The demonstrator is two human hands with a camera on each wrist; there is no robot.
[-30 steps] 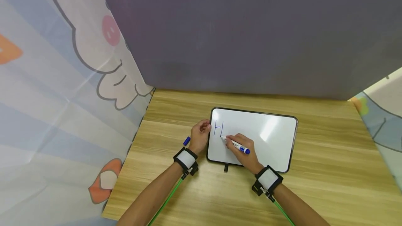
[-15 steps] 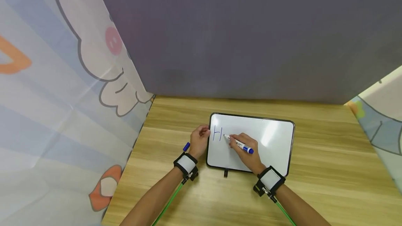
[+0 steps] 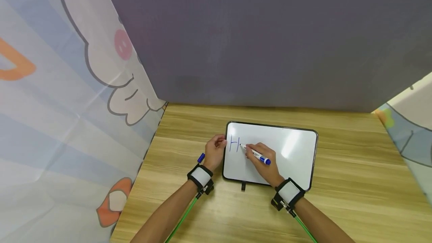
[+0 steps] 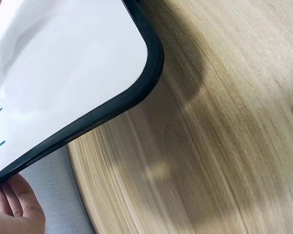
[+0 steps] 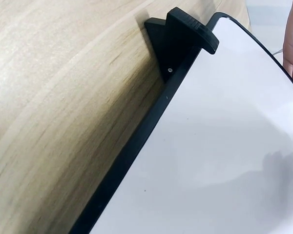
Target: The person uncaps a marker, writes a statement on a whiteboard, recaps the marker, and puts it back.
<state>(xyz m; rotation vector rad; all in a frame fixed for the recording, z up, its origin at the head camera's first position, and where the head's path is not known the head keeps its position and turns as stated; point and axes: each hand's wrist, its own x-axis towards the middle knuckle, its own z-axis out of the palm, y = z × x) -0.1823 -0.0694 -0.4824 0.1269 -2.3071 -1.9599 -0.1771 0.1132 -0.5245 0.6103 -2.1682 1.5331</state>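
Note:
A whiteboard [image 3: 290, 153] with a black frame is on the wooden table, a blue letter H [image 3: 234, 143] near its left edge. My left hand [image 3: 215, 152] pinches the left frame between thumb and fingers; the left wrist view shows the fingers [image 4: 24, 197] at the edge. My right hand [image 3: 264, 162] holds a white marker [image 3: 257, 155] with a blue end, its tip just right of the H. I cannot tell whether the tip touches the surface. In the right wrist view, the marker and my right hand are hidden; a shadow lies across the board [image 5: 195, 146].
A blue marker cap [image 3: 201, 158] lies on the table [image 3: 182, 183], left of my left wrist. A small black stand [image 5: 178, 41] sticks out from the board's near edge. A grey panel [image 3: 253, 40] rises behind the table, and a printed curtain [image 3: 67, 123] hangs at the left.
My right hand has moved the marker tip from the foot of the H's right stroke up and slightly right, off that line. The left hand stays at the frame. The head view has shifted slightly.

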